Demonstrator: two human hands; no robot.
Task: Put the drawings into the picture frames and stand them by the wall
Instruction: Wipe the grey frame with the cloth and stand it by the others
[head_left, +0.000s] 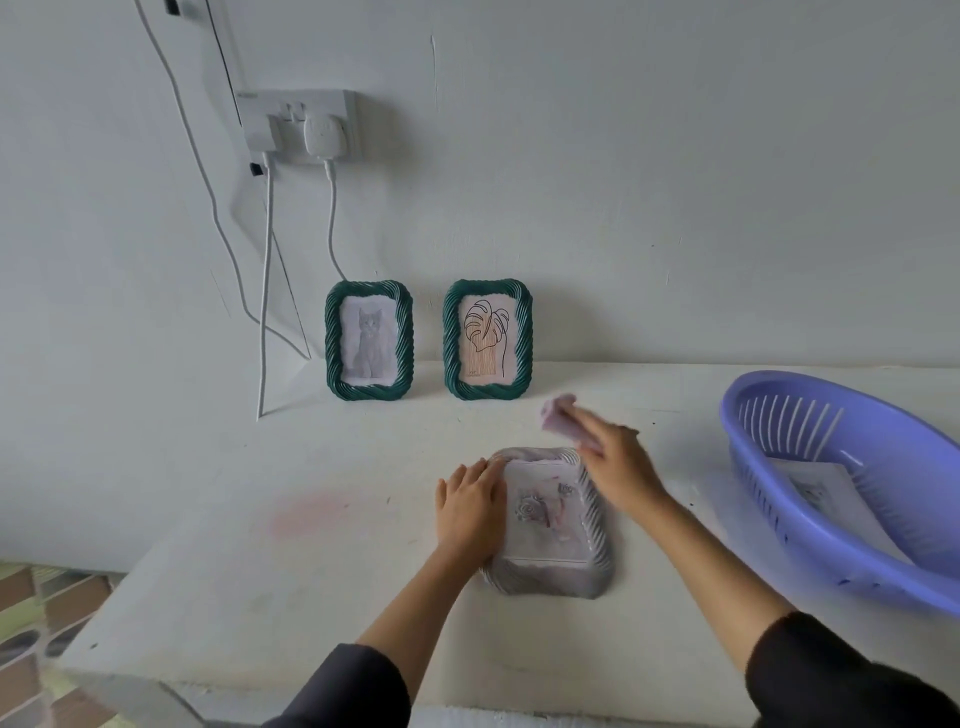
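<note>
Two green picture frames stand against the wall: one with a cat drawing and one with a leaf drawing. A grey ribbed frame lies flat on the white table, with a rose drawing on it. My left hand presses flat on the frame's left edge. Just beyond the frame's far right corner, my right hand holds a small pale purple piece, blurred by motion; what it is I cannot tell.
A purple slotted basket sits at the right with another drawing sheet inside. A wall socket with white cables hangs down to the left of the frames. The table's left edge drops to a tiled floor.
</note>
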